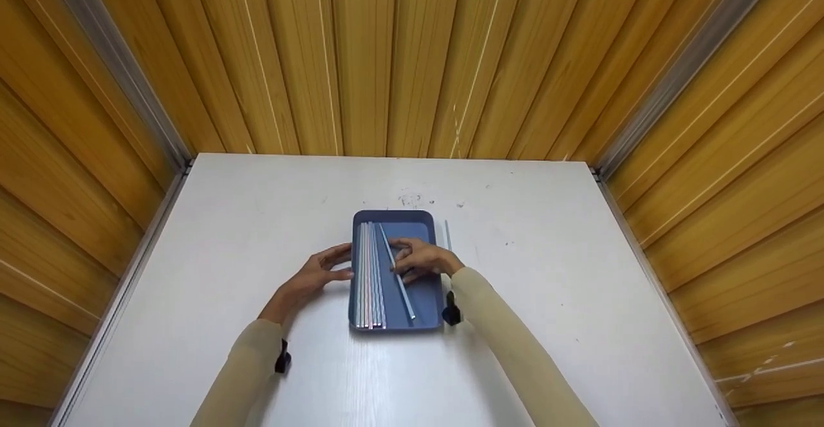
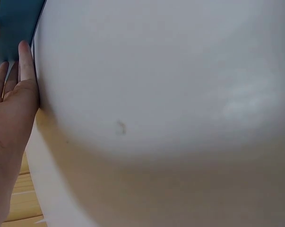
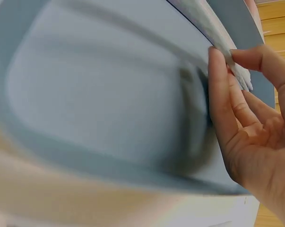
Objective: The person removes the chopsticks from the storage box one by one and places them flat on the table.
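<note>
A blue rectangular tray (image 1: pixel 425 311) lies on the white table. Along its left side several long, thin, pale sticks (image 1: pixel 369 279) lie side by side, some bluish and some pinkish. Over the tray my right hand (image 1: pixel 421 258) pinches one more pale-blue stick (image 1: pixel 406 299) near its middle, thumb against fingers; it slants beside the row. The right wrist view shows this stick (image 3: pixel 203 21) as shiny and whitish between thumb and forefinger. My left hand (image 1: pixel 313 275) is at the tray's left side, and in the left wrist view its straight fingers (image 2: pixel 25 64) lie against the tray's outer wall (image 2: pixel 19 23).
Another thin stick (image 1: pixel 448 234) lies on the table just right of the tray, partly hidden by the right wrist. Dark marks (image 1: pixel 410 199) spot the white tabletop (image 1: pixel 547 240) behind the tray. Yellow wood-look panels (image 1: pixel 360 60) wall in the table at the back and sides.
</note>
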### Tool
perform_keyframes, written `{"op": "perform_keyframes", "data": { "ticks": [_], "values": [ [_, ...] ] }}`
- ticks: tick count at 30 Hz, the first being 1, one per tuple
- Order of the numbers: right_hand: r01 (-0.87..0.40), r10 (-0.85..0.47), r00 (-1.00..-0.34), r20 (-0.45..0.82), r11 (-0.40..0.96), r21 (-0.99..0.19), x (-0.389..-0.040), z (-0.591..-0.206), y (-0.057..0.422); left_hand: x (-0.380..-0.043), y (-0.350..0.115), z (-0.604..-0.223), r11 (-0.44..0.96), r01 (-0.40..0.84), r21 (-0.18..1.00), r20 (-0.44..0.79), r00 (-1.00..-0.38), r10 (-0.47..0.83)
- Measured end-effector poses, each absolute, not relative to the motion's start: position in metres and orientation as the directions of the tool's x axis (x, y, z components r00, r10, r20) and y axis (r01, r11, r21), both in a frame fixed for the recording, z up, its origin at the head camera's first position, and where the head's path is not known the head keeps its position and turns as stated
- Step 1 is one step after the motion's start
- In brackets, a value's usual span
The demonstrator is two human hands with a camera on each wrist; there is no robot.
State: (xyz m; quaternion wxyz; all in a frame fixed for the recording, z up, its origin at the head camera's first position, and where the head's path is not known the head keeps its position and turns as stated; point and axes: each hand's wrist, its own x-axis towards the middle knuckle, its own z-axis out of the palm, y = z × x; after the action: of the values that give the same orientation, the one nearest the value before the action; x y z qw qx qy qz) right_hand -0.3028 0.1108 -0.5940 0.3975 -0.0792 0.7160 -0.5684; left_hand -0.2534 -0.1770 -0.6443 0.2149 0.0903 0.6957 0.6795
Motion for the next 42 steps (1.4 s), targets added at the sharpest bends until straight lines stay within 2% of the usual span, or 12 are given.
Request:
{"op": "perform_keyframes", "data": {
  "ticks": [10,21,42],
  "values": [
    [0.27,-0.536,-0.711,-0.455,0.39,-0.88,-0.303,-0.581,0.123,-0.253,-0.177,-0.644,0.04,-0.144,0.989,-0.147,-0.89,0.431],
    [0.225,-0.534,-0.736,-0.415,0.386,-0.895,-0.301,-0.559,0.145,-0.253,-0.174,-0.648,0.039,-0.133,0.99,-0.136,-0.883,0.45],
    [0.224,-0.467,-0.785,-0.408,0.399,-0.889,-0.303,-0.546,0.21,-0.253,-0.175,-0.646,0.022,-0.15,0.988,-0.143,-0.877,0.458]
  ]
}}
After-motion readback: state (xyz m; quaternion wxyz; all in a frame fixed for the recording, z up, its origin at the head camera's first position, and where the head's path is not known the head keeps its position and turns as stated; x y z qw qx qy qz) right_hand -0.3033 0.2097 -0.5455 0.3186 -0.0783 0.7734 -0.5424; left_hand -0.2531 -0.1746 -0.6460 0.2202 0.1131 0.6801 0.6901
